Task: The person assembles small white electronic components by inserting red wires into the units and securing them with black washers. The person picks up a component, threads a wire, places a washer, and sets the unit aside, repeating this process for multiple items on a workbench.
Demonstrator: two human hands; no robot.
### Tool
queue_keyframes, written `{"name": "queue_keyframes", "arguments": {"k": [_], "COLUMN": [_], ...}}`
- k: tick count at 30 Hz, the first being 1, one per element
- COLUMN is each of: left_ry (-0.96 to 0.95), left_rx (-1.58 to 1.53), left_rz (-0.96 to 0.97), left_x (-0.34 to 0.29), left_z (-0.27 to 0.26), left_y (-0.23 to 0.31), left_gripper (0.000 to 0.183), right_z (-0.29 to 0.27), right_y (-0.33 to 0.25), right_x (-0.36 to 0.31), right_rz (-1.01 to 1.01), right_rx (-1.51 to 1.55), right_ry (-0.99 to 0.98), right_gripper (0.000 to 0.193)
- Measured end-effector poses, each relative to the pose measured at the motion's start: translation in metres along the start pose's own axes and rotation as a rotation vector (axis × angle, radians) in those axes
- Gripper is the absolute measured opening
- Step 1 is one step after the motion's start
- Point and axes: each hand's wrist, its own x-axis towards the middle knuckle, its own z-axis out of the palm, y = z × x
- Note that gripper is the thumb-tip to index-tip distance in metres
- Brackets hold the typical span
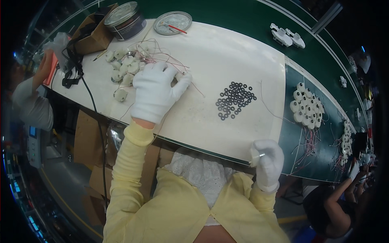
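Observation:
My left hand (pixel 156 91), in a white glove, reaches over a pile of white round wired parts (pixel 125 67) on the table's left. Its fingers and thumb curl around one such part, mostly hidden, beside the thin red and white wires (pixel 168 56). At the table's front edge, my right hand (pixel 269 164), also gloved, is closed on a small white round part (pixel 255 155) with a shiny metal bit. Between the hands lies a cluster of small dark rings (pixel 235 99) flat on the white table (pixel 190 117).
Behind the pile stand a round tin (pixel 125 24), a cardboard box (pixel 95 38) and a metal lid (pixel 172 23) with a red stick (pixel 177 29). Grouped white parts (pixel 306 106) with dark rings sit on the green surface at right. A dark cable (pixel 95 105) hangs at left. People work at both sides.

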Motion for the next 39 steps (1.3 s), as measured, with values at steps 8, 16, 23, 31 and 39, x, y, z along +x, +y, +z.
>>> {"name": "queue_keyframes", "arguments": {"k": [8, 16, 23, 31, 39], "left_ry": [0.27, 0.157, 0.196, 0.24, 0.162], "left_rx": [-0.415, -0.541, -0.459, -0.429, -0.419], "left_rz": [0.162, 0.087, 0.015, 0.005, -0.046], "left_x": [-0.014, -0.037, -0.067, -0.074, -0.075], "left_z": [0.027, 0.009, -0.005, 0.002, 0.0], "left_y": [0.015, 0.015, 0.005, 0.004, 0.006], "left_gripper": [0.022, 0.012, 0.014, 0.017, 0.016], "right_z": [0.001, 0.011, 0.024, 0.046, 0.056], "right_y": [-0.017, -0.016, -0.022, -0.021, -0.006], "right_x": [0.033, 0.045, 0.06, 0.075, 0.075], "right_rz": [0.138, 0.197, 0.187, 0.267, 0.085], "right_rx": [-0.469, -0.54, -0.638, -0.763, -0.952], "right_ry": [0.006, 0.055, 0.024, 0.178, 0.18], "right_gripper": [0.032, 0.032, 0.035, 0.031, 0.028]}}
